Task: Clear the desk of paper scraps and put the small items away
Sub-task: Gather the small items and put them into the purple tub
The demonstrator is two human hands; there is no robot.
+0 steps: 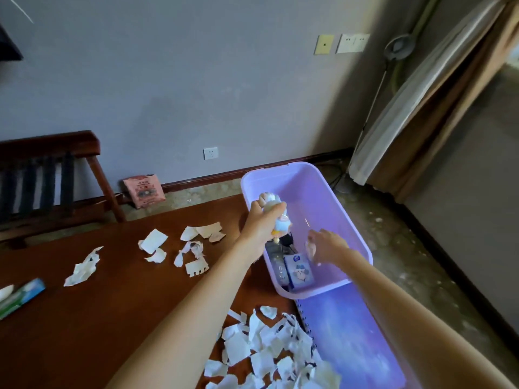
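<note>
The job looks barely half done. In the right centre of the frame a purple tub (309, 175) sits at the desk (84, 332) edge and already holds a few small items: one blue-and-white box (299, 272) and some dark things beside it that I cannot make out.

The left hand (261, 220) grips one small toy figure (276, 220) above the tub's left rim, so that item is about to go in, I would judge. The right hand (328, 245) is down inside the tub with something pale at its fingertips (too blurred to say whether it holds it or is open).

The paper is all still out. One heap of scraps (269, 349) lies at the lower centre, too many to count, and roughly eight loose scraps (182, 248) are scattered across the middle left.

Also left: one purple notebook (351, 341) at the lower right, its top edge under the tub, and one green-and-white carton (22, 297) at the left edge.
</note>
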